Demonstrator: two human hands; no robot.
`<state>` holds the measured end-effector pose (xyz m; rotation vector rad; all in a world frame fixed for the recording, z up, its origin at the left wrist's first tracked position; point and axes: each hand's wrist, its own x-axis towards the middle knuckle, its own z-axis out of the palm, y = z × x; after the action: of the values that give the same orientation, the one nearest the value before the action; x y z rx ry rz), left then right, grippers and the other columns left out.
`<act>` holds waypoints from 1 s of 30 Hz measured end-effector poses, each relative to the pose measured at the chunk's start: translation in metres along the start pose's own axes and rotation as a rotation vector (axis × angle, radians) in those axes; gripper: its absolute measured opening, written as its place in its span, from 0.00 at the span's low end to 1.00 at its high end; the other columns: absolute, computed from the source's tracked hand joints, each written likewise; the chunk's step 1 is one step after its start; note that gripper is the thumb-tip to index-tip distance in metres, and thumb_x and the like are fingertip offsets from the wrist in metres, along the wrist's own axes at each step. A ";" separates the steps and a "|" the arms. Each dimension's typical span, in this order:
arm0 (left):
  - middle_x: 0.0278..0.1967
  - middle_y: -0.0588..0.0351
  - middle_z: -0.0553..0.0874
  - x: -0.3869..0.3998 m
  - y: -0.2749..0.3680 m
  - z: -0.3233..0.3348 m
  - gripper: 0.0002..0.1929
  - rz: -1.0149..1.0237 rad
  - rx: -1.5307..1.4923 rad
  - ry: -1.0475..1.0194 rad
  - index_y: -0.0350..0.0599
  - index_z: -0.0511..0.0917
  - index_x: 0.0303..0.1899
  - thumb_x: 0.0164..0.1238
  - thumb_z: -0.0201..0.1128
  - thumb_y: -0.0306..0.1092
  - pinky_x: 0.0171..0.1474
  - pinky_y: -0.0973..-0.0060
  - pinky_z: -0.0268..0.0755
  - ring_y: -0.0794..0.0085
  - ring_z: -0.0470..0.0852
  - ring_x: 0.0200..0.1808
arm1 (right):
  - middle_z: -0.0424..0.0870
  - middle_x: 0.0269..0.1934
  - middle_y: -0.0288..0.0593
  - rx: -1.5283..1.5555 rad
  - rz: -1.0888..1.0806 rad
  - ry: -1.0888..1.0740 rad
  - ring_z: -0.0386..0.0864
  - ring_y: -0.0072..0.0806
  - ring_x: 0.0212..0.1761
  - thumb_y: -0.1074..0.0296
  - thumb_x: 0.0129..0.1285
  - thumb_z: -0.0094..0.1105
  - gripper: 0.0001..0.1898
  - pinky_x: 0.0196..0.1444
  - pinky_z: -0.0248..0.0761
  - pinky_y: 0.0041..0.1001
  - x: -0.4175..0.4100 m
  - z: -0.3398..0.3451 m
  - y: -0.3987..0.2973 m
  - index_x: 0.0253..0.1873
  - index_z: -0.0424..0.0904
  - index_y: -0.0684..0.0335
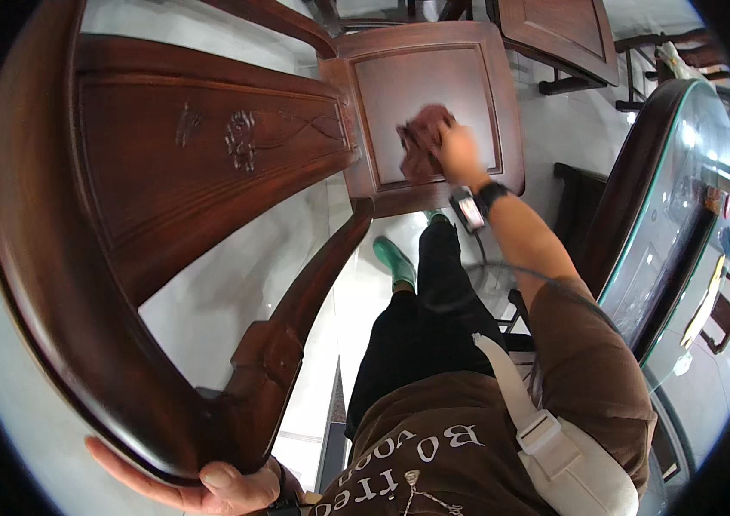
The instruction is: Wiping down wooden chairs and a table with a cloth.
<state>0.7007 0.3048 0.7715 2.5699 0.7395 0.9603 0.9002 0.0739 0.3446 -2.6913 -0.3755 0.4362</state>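
A dark reddish-brown wooden chair stands before me, its carved backrest (210,148) to the left and its panelled seat (423,71) at the top. My right hand (462,151), slightly blurred, presses a crumpled brown-red cloth (423,145) onto the seat panel. At the lower left, my left hand (210,487) grips the end of the chair's curved top rail (36,258), thumb on the near side and fingers spread beneath it. Carved flowers (240,138) show in relief on the back panel.
A glass-topped dark wooden table (655,213) stands close on my right. Another wooden seat (558,32) is at the top right. A small device (468,209) with a lit screen hangs by a cable below my right wrist. My green shoe (396,258) is on the pale tiled floor.
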 end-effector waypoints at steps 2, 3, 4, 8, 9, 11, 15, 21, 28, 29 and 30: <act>0.63 0.32 0.66 -0.002 0.001 -0.002 0.42 0.062 0.095 0.045 0.25 0.60 0.66 0.66 0.50 0.60 0.63 0.60 0.63 0.50 0.70 0.63 | 0.77 0.48 0.58 0.229 -0.121 0.190 0.75 0.53 0.51 0.57 0.53 0.65 0.21 0.50 0.72 0.44 0.064 -0.007 -0.029 0.49 0.75 0.63; 0.62 0.31 0.67 -0.004 0.000 -0.006 0.41 0.091 0.151 0.064 0.24 0.61 0.65 0.67 0.48 0.59 0.62 0.60 0.65 0.50 0.70 0.62 | 0.78 0.45 0.60 0.340 -0.225 0.294 0.75 0.54 0.50 0.57 0.53 0.65 0.21 0.50 0.71 0.44 0.090 -0.006 -0.050 0.48 0.75 0.64; 0.62 0.30 0.68 -0.006 -0.002 -0.012 0.40 0.136 0.258 0.064 0.24 0.61 0.65 0.68 0.47 0.59 0.60 0.60 0.66 0.50 0.71 0.61 | 0.77 0.47 0.60 0.372 -0.301 0.252 0.75 0.54 0.50 0.58 0.53 0.64 0.23 0.51 0.71 0.43 0.114 -0.003 -0.063 0.50 0.74 0.65; 0.62 0.29 0.69 -0.014 -0.026 -0.020 0.38 0.315 0.376 0.094 0.25 0.59 0.66 0.70 0.45 0.57 0.58 0.59 0.68 0.48 0.71 0.62 | 0.74 0.53 0.58 0.055 -0.347 -0.053 0.72 0.52 0.54 0.63 0.54 0.63 0.25 0.59 0.65 0.43 0.130 0.059 -0.068 0.55 0.72 0.67; 0.62 0.30 0.68 -0.024 -0.049 -0.020 0.38 0.429 0.414 0.120 0.26 0.58 0.66 0.70 0.45 0.57 0.58 0.59 0.68 0.47 0.70 0.64 | 0.70 0.58 0.58 0.131 -0.202 -0.046 0.69 0.53 0.56 0.64 0.53 0.63 0.25 0.61 0.63 0.44 0.096 0.068 -0.083 0.56 0.71 0.68; 0.65 0.29 0.63 -0.014 -0.011 -0.011 0.43 0.036 0.154 0.058 0.28 0.55 0.68 0.67 0.51 0.61 0.61 0.57 0.65 0.44 0.65 0.66 | 0.68 0.57 0.60 0.114 -0.307 -0.072 0.67 0.56 0.57 0.66 0.51 0.64 0.28 0.59 0.66 0.43 0.037 0.079 -0.088 0.56 0.68 0.72; 0.66 0.32 0.60 -0.012 -0.004 -0.014 0.47 -0.048 0.113 0.024 0.27 0.55 0.68 0.62 0.54 0.64 0.64 0.55 0.62 0.46 0.65 0.66 | 0.73 0.52 0.47 -0.222 -0.632 -0.639 0.74 0.45 0.53 0.61 0.49 0.65 0.16 0.52 0.75 0.39 -0.050 0.058 -0.045 0.43 0.83 0.61; 0.68 0.32 0.58 -0.025 -0.042 -0.026 0.44 0.212 0.112 0.063 0.28 0.56 0.68 0.64 0.55 0.60 0.65 0.53 0.60 0.46 0.62 0.68 | 0.75 0.52 0.45 -0.451 -0.432 -0.105 0.74 0.44 0.51 0.70 0.55 0.56 0.13 0.47 0.76 0.40 0.019 0.004 0.000 0.47 0.80 0.58; 0.63 0.29 0.65 -0.012 0.009 -0.033 0.37 -0.092 0.067 -0.104 0.42 0.52 0.72 0.64 0.52 0.46 0.62 0.49 0.66 0.37 0.72 0.60 | 0.71 0.50 0.58 -0.176 -0.012 -0.003 0.75 0.51 0.45 0.70 0.56 0.53 0.12 0.48 0.72 0.43 -0.008 0.044 -0.019 0.45 0.77 0.65; 0.63 0.29 0.65 -0.016 0.003 -0.019 0.36 -0.072 0.054 -0.086 0.40 0.53 0.71 0.64 0.51 0.44 0.61 0.50 0.66 0.38 0.74 0.58 | 0.70 0.51 0.56 -0.224 -0.126 -0.140 0.75 0.52 0.46 0.70 0.55 0.55 0.13 0.50 0.72 0.44 -0.046 0.041 -0.011 0.46 0.78 0.61; 0.63 0.29 0.65 -0.017 0.002 -0.019 0.35 -0.064 -0.009 -0.070 0.40 0.54 0.71 0.65 0.52 0.42 0.61 0.52 0.67 0.39 0.74 0.58 | 0.70 0.52 0.53 -0.142 -0.290 -0.171 0.75 0.51 0.48 0.70 0.55 0.56 0.14 0.51 0.73 0.45 -0.079 0.043 -0.018 0.48 0.78 0.56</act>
<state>0.6776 0.2952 0.7777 2.5415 0.7918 0.8477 0.8091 0.0786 0.3342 -2.6812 -0.8625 0.5714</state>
